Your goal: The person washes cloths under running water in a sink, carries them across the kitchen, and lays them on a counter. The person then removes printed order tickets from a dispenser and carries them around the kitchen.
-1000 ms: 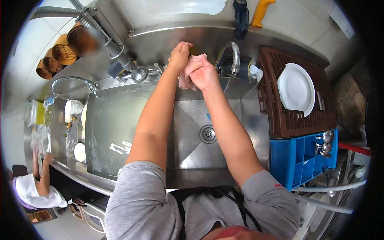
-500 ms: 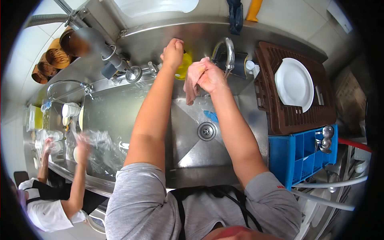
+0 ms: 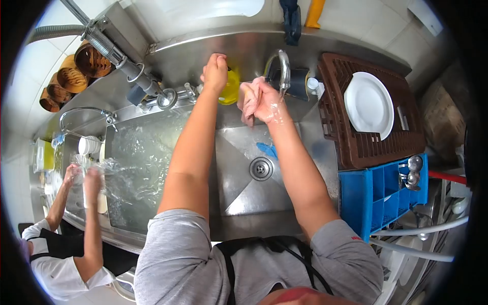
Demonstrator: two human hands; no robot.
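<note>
Pink cloth bunched in my right hand, beside the tap.
Water wets my right wrist, and the cloth, I judge, is gathered there to hang close to that flow. Left of the tap, my left hand curls near a yellow container; its palm is turned away, so I can't tell whether it grips anything. The cloth lies left of the tap, between my hands, touching only the right.
</note>
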